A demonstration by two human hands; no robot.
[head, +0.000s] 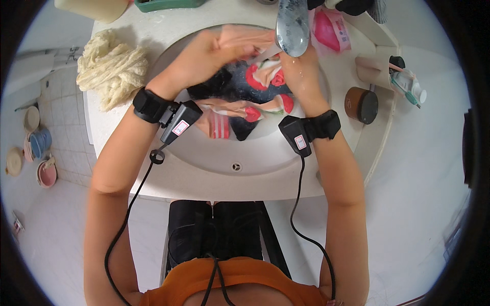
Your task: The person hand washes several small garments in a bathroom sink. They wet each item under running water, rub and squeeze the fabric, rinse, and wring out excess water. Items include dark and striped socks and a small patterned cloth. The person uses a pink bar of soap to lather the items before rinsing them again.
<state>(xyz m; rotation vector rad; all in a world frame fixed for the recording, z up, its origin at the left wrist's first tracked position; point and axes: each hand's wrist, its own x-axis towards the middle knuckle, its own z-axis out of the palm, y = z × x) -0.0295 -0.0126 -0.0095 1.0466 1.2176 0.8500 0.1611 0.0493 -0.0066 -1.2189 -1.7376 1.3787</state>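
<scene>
My left hand (204, 57), slightly blurred, grips a wet peach cloth (245, 36) above the sink basin (214, 153). The cloth stretches across to my right hand (300, 74), which holds its other end just under the metal faucet (293, 32). The spout hides some of the right fingers. Below my hands lie peach socks with red toes and heels (245, 109), another red-and-peach bunched sock (268, 74), a cuff with pink stripes (219, 127) and dark fabric (243, 128), partly in water.
A cream crumpled mesh cloth (113, 70) sits on the counter (229, 189) at left. At right are a pink packet (331, 30), a brown jar with a dark lid (361, 105) and a toothbrush cup (373, 72). A green tray (168, 4) stands behind the basin.
</scene>
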